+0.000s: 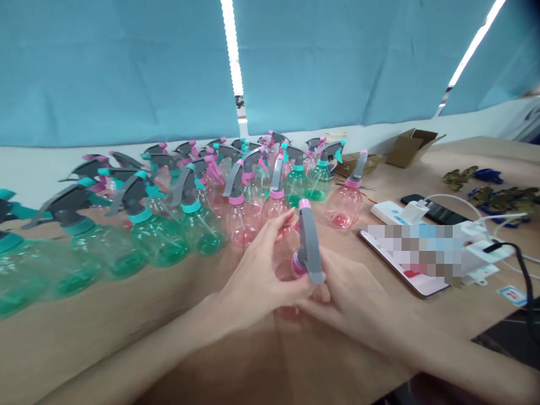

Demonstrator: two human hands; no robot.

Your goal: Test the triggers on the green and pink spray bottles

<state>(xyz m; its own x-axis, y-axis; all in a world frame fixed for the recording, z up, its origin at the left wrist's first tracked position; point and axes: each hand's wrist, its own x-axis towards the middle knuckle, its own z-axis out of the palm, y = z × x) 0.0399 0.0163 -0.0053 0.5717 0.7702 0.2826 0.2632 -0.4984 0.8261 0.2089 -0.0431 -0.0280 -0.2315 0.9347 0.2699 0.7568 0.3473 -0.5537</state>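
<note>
While your left hand [270,261] curled around the pink spray bottle [311,242] over the table [274,360], your right hand [352,284], fingers bent, steadied its right side. Rightward, a flat device [390,259] had its screen pixelated; beyond, a blue-edged sticker [513,295] bore print too blurred to read.

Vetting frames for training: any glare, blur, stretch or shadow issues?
Head view, top: light strips glare white against blue fabric; head view, left edge: green bottle looks stretched, likely lens distortion; head view, centre: left hand and pink spray bottle slightly soft, table shadowed below; head view, right: pixelated patch masks part of flat device.
</note>
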